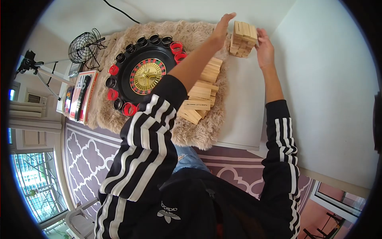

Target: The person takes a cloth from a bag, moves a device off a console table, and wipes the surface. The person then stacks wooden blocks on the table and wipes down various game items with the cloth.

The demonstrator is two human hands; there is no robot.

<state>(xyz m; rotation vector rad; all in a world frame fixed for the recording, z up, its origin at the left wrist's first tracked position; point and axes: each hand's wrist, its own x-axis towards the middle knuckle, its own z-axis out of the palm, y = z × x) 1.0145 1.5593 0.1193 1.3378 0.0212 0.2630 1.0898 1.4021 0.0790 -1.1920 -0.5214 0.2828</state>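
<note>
A short tower of stacked wooden blocks [242, 39] stands on the white tabletop near the back wall. On its left side is my left hand [221, 32], fingers stretched out, holding nothing and a little apart from the blocks. My right hand [265, 48] is at the tower's right side with its fingers apart and slightly bent. Its fingertips are close to the blocks; whether they touch I cannot tell. Several loose wooden blocks [197, 104] lie in a pile on the furry beige cover [217, 131], partly hidden behind my left forearm.
Left of the loose blocks sits a black roulette wheel [147, 75] ringed by red and black shot glasses [129, 108]. A black wire cage [84, 48] and a flat box [84, 95] are farther left. A white wall [330, 91] borders the right side.
</note>
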